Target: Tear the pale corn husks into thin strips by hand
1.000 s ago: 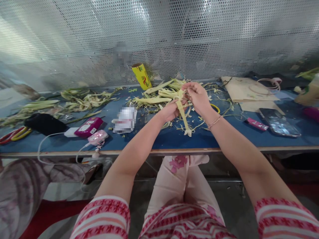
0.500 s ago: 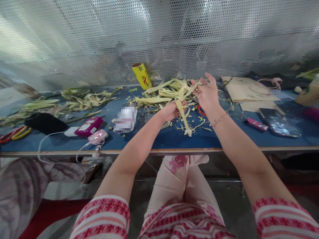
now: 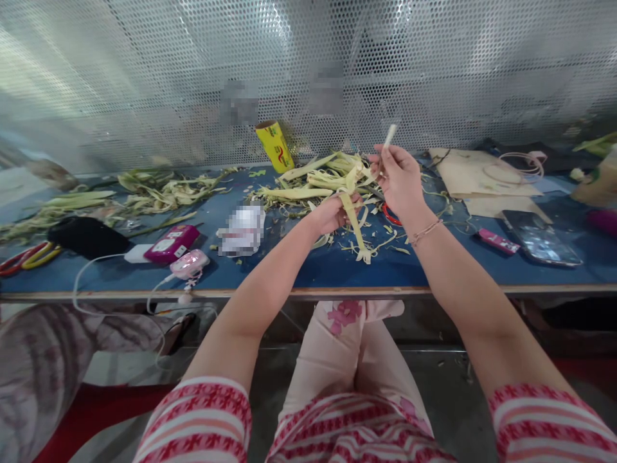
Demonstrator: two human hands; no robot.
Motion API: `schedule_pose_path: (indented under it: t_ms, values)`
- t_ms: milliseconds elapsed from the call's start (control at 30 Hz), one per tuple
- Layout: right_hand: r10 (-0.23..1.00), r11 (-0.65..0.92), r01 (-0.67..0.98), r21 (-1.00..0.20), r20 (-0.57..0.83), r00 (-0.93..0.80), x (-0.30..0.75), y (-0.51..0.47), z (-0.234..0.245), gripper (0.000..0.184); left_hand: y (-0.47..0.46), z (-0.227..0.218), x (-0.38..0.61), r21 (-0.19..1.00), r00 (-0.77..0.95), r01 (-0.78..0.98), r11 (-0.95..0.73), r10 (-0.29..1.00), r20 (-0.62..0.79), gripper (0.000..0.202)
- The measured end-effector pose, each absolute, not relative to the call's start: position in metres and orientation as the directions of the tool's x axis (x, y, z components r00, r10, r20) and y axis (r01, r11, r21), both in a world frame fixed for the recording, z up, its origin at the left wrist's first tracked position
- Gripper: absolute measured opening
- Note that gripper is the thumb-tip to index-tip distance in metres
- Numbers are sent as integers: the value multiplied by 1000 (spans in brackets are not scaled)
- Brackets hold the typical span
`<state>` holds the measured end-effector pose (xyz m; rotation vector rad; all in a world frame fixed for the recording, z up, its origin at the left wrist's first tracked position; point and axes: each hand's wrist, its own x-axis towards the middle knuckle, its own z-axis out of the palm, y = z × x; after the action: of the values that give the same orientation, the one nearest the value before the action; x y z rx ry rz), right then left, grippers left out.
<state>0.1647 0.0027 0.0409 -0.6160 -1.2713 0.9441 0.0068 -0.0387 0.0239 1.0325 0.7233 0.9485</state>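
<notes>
My left hand [image 3: 332,214] is closed round a pale yellow-green plant stalk [image 3: 355,226], whose flat leafy strip hangs down over the table. The stalk's upper end lies against a heap of similar stalks and peelings [image 3: 308,183]. To the right and a little higher, my right hand [image 3: 399,175] pinches a short whitish piece [image 3: 390,134] that sticks up above the fingertips. I cannot make out exactly what that piece is. Just below the right hand lies a red looped handle [image 3: 391,216], partly covered. Small scraps are scattered beneath both hands.
A tilted yellow tube [image 3: 275,146] stands behind the heap, near the perforated metal panel [image 3: 308,77]. More peelings [image 3: 168,186], a purple box [image 3: 172,244] and a cable are left. Brown paper [image 3: 482,173] and a phone [image 3: 542,238] lie right. A person's leg shows lower left.
My right hand has turned and its raised fingers have closed; a whitish piece now stands upright from them. The left hand stays in place with the stalk.
</notes>
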Motion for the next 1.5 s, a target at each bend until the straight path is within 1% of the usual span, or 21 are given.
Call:
schedule_pose_path:
  t_ms: [100, 200, 367, 467, 667, 867, 1000, 1100, 1167, 1233, 1367, 1500]
  values:
    - [824, 548, -115, -829, 558, -99, 162, -1, 39, 30, -39, 26, 7, 913, 387, -343, 220, 919, -76, 32]
    - [796, 583, 12, -812, 568, -208, 162, -2, 37, 35, -39, 28, 7, 899, 357, -379, 220, 931, -77, 31]
    - [783, 609, 216, -763, 535, -317, 164, -8, 40, 31, -41, 32, 8, 892, 355, -389, 232, 931, -87, 22]
    - [795, 597, 277, -753, 508, -331, 164, -14, 44, 28, -42, 33, 8, 889, 387, -382, 253, 917, -95, 25]
    - [812, 565, 254, -785, 473, -341, 162, -14, 41, 27, -36, 29, 4, 879, 426, -402, 258, 902, -70, 26]
    - [818, 524, 197, -829, 424, -389, 161, -12, 39, 30, -34, 27, -1, 854, 454, -436, 285, 888, -64, 19]
    - [784, 513, 124, -849, 404, -471, 160, -13, 38, 37, -30, 22, -1, 880, 366, -432, 198, 930, -29, 25]
    - [780, 502, 106, -859, 396, -485, 158, -11, 36, 40, -26, 20, 2, 905, 299, -404, 134, 954, -8, 29]
    - [785, 496, 99, -863, 396, -477, 157, -9, 35, 41, -26, 21, 4, 917, 289, -383, 113, 957, 3, 28]
    - [792, 494, 96, -864, 402, -459, 156, -8, 34, 42, -28, 22, 6, 925, 288, -369, 87, 957, 24, 23]
    - [804, 517, 138, -845, 424, -416, 157, -9, 36, 42, -32, 24, 6, 942, 302, -337, 11, 949, 96, 7]
    - [778, 619, 292, -729, 517, -357, 161, -11, 40, 39, -27, 20, 1, 960, 253, -259, -105, 952, 173, 7]
